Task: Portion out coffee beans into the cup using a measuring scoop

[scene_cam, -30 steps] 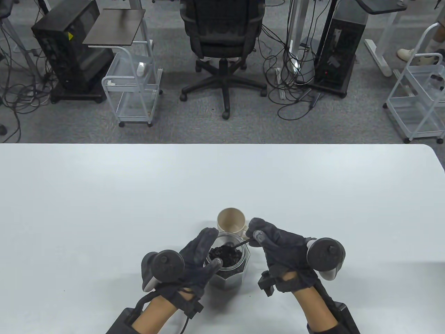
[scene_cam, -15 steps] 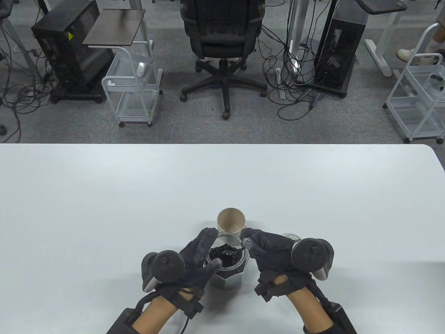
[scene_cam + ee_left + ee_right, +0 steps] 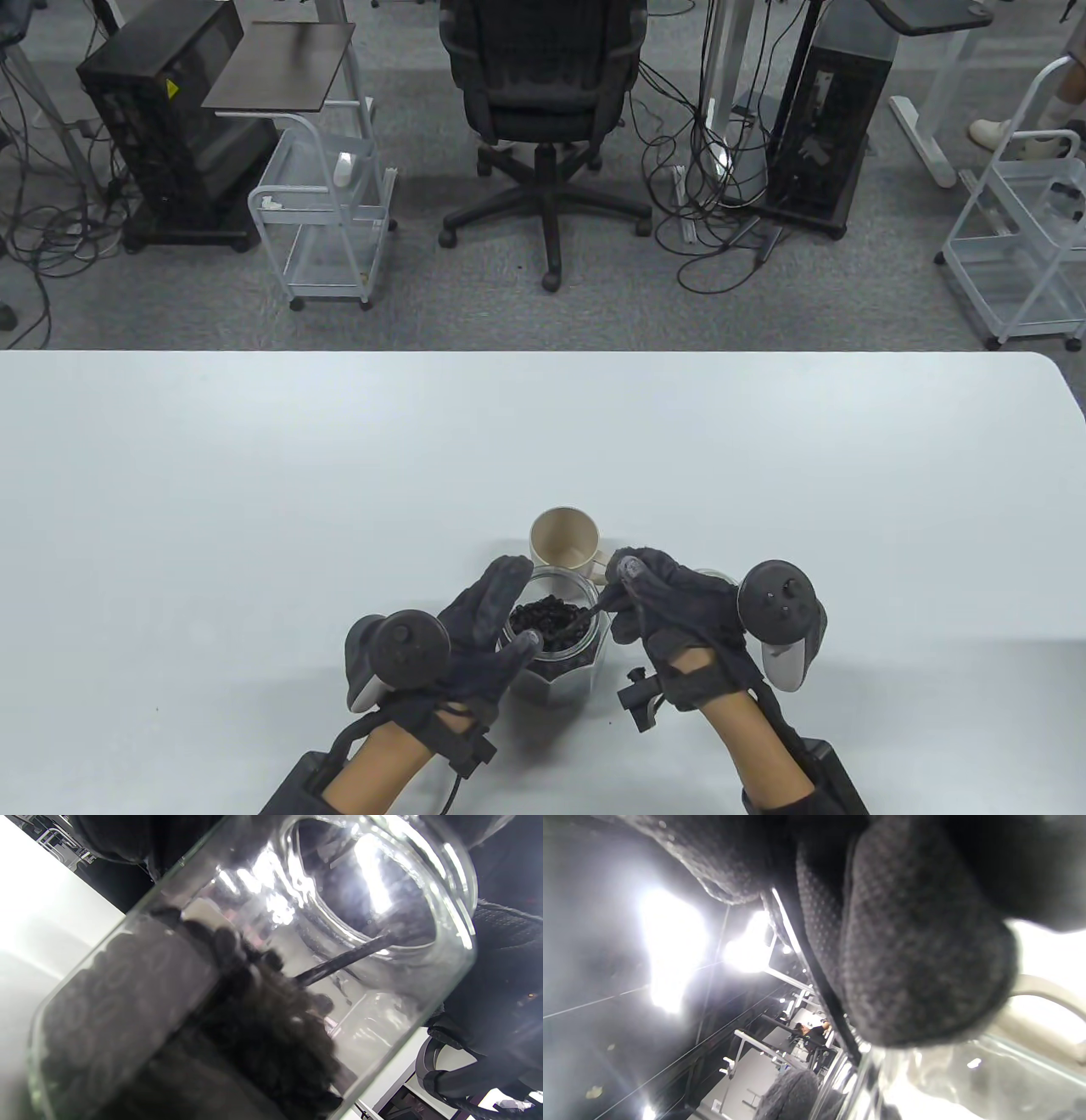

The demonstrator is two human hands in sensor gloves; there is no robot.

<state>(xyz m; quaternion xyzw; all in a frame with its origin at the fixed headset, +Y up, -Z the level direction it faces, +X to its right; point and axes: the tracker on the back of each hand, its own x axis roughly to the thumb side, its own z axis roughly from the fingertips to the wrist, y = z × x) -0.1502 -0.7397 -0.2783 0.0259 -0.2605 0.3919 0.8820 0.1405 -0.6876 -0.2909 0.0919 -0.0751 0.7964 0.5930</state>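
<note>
Glass jar [image 3: 556, 649] stands on the white worktop [image 3: 254, 509] and serves as the landmark for all positions below.

Left of the jar: the left hand [image 3: 475, 632] wraps its fingers and thumb around the jar wall, so this grip is closed on the jar and steadies it. The left wrist view shows the jar roughly half full of coffee beans [image 3: 148, 1014].

Inside the jar: the measuring scoop [image 3: 585, 613] has its bowl down among the beans. Its thin dark handle [image 3: 343, 961] rises through the jar mouth, and its long axis slants up and out toward the jar's right rim.

Right of the jar: the right hand [image 3: 670, 598] pinches the upper end of the handle between fingertips and thumb; this grip is closed on the scoop.

Beyond the jar: the beige cup [image 3: 565, 539] stands just past the far rim, mouth up, slightly right of the jar's centre. No beans are visible in it.

Judgement: the transfer runs from the jar mouth straight away from the person; the right hand is nearer the cup, and the loaded bowl should stay level across the rim.
</note>
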